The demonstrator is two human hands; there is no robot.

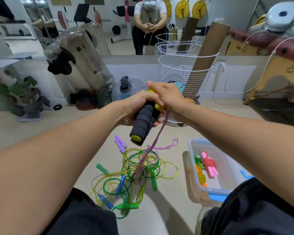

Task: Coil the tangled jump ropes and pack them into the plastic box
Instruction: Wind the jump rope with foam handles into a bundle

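Left hand point(136, 106) clamps both foam handles point(143, 122) together; right hand point(168, 97) pinches the pink cord point(153, 146), ready to coil

Foam handles' point(143, 122) upper ends hidden inside left hand point(139, 106).

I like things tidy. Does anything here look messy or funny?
Yes. The green, yellow and blue plastic jump ropes lie in a tangled heap on the floor, and the pink cord hanging from the black foam handles runs down into that knot.
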